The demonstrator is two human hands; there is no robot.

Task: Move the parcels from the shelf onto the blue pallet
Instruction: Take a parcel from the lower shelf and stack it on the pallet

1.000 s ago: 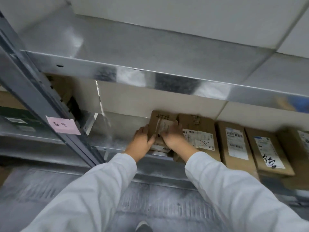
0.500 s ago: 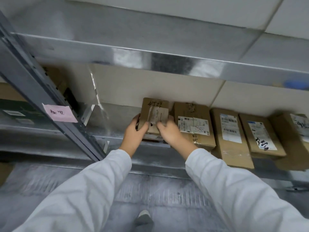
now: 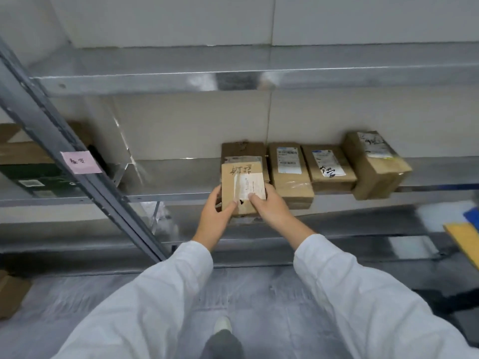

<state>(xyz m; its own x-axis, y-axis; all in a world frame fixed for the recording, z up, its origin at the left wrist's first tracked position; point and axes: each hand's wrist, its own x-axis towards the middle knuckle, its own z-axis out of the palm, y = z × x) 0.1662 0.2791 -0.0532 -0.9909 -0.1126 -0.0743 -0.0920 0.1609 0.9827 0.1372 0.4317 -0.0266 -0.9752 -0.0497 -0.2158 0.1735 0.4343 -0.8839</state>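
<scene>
Two hands grip one small cardboard parcel (image 3: pixel 242 187) at the front edge of the metal shelf (image 3: pixel 168 177): left hand (image 3: pixel 215 216) curled round its left side, right hand (image 3: pixel 269 206) round its right, thumbs on top. It looks light and stiff, its taped paper label possibly slick, so holding by the opposite side walls seems soundest. Four more parcels lie on the shelf: one (image 3: pixel 243 150) just behind it, three (image 3: pixel 329 164) in a row toward the right end. Bare steel shelving, a pink note (image 3: pixel 80 161) on the upright, grey floor below, and a blue corner (image 3: pixel 473 217) at the right edge, perhaps the pallet.
</scene>
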